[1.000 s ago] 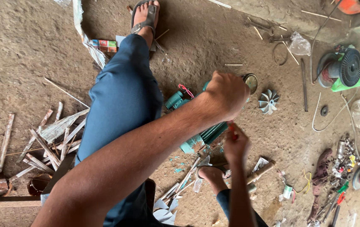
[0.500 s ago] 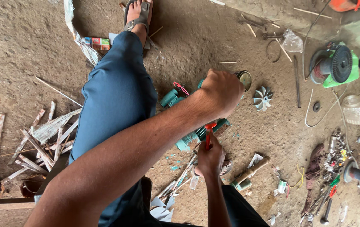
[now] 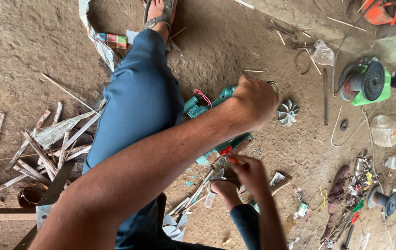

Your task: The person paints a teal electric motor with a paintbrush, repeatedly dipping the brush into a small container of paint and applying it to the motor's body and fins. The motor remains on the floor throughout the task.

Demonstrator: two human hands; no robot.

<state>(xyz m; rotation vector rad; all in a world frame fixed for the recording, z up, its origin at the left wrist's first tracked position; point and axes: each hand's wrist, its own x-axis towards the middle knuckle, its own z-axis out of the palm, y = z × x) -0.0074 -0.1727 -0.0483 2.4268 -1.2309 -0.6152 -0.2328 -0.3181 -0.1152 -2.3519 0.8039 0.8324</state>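
My left hand (image 3: 253, 102) is closed in a fist on top of a teal green motor-like device (image 3: 207, 109) lying on the dirt floor beside my blue trouser leg (image 3: 137, 106). The left forearm crosses the view from the lower left and hides much of the device. My right hand (image 3: 249, 172) comes up from the bottom edge and grips a small red-handled tool (image 3: 228, 155), whose tip is at the device's lower end (image 3: 235, 141). A sandalled foot (image 3: 225, 190) rests just below that hand.
A white impeller (image 3: 288, 112) lies right of my left hand. A green motor with a black fan cover (image 3: 369, 83) and a clear plastic jar (image 3: 385, 130) are farther right. Wood scraps (image 3: 45, 148) pile on the left; small tools and parts (image 3: 355, 199) scatter at the lower right.
My right hand has shifted down and left and closed on the red-handled tool, bringing it to the device's lower end. My left hand has stayed on the device.
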